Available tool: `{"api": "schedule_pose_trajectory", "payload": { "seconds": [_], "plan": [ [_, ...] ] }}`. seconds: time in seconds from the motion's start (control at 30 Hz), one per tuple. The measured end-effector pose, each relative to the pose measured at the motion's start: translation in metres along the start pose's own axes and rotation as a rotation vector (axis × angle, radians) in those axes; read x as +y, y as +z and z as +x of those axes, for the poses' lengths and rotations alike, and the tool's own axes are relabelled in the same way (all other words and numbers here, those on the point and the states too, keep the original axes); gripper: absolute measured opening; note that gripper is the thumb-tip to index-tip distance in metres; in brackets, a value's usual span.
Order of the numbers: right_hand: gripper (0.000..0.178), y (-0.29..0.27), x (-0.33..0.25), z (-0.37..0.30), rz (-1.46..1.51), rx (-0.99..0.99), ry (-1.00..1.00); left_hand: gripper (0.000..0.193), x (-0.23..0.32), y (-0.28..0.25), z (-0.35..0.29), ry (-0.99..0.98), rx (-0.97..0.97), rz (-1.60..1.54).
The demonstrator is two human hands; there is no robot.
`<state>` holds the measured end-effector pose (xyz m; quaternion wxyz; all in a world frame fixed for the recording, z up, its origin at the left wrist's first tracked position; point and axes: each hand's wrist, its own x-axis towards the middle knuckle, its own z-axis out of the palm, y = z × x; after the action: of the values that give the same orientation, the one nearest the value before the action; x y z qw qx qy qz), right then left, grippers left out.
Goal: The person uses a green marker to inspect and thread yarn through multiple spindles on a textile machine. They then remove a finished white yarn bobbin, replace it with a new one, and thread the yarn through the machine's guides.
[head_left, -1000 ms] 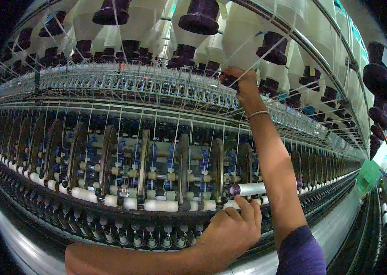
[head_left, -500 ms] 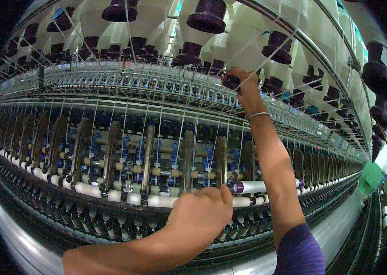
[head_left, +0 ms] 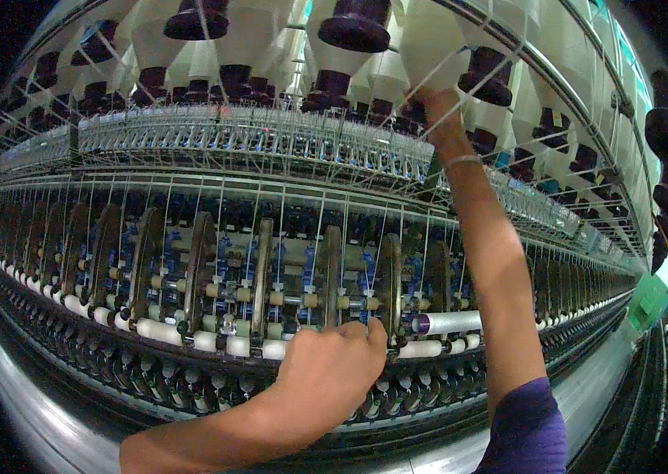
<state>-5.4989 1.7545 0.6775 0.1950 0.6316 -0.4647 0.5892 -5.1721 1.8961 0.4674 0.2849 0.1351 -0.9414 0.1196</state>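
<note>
My left hand (head_left: 334, 359) is closed at the front rollers, its fingers curled down beside a metal arm (head_left: 391, 276). Whatever it pinches is hidden behind the fingers. Just right of it, a pale tube with a purple end (head_left: 451, 322) lies across the white rollers (head_left: 421, 349), partly behind my right forearm. My right hand (head_left: 438, 107) is raised among the hanging roving bobbins, at the lower end of a large white bobbin (head_left: 429, 47). A dark bobbin base (head_left: 413, 114) is next to its fingers, which are blurred and partly hidden.
Dark-based bobbins (head_left: 354, 24) hang overhead in rows, with strands slanting down. A metal rail (head_left: 555, 83) crosses at upper right. Behind the rollers runs a long rack of guides (head_left: 231, 142). Below are several dark spindles (head_left: 152, 375). A green panel (head_left: 646, 304) stands at the far right.
My right hand has moved up and slightly right, farther in among the bobbins. My left hand stays closed at the rollers, shifted slightly left in the picture. The view has shifted a little.
</note>
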Motion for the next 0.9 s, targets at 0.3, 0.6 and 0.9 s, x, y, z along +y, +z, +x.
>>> {"api": "schedule_pose_trajectory", "payload": {
  "seconds": [0.3,0.6,0.9],
  "plan": [
    [0.069,0.019,0.005,-0.045,0.016,0.302,0.046,0.051,-0.018,0.043,0.082,0.012,0.304,-0.214],
    [0.051,0.029,-0.017,-0.065,0.092,0.455,0.012,0.047,-0.141,-0.033,0.309,0.004,1.26,0.223],
    [0.056,0.023,-0.022,-0.079,0.035,0.533,-0.033,0.028,-0.188,-0.049,0.356,-0.153,1.127,0.32]
  ]
}}
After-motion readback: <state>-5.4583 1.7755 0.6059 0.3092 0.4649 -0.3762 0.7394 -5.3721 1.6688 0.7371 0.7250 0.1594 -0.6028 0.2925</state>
